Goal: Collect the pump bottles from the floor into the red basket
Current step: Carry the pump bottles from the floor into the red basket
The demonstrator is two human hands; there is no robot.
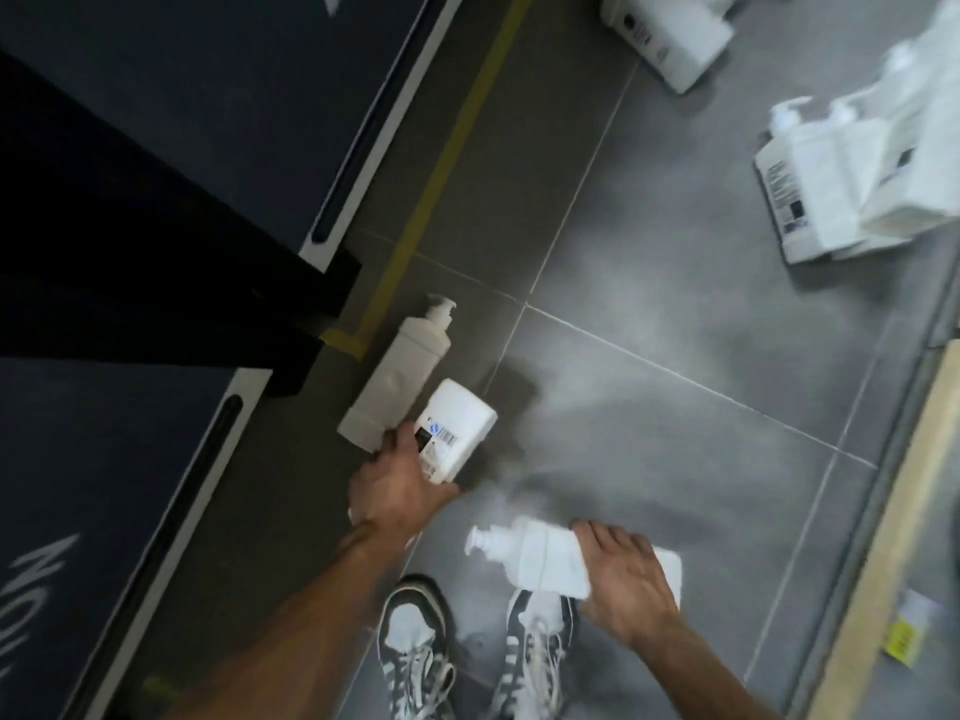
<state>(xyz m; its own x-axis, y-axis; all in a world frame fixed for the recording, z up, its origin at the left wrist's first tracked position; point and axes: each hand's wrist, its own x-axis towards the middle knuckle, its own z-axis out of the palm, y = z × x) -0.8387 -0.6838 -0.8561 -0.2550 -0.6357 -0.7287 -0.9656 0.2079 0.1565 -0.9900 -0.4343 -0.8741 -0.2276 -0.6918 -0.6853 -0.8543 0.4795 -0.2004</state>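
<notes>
Gathering step: left hand (397, 493) grips a labelled bottle (460, 423), right hand (628, 579) grips a pump bottle (540, 558); next, carry both to the basket, not in view

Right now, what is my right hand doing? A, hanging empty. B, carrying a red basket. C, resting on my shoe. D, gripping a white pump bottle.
D: the right hand is wrapped round a white pump bottle, held off the floor with its pump pointing to the left of the picture. The left hand grips a barcode-labelled bottle.
</notes>
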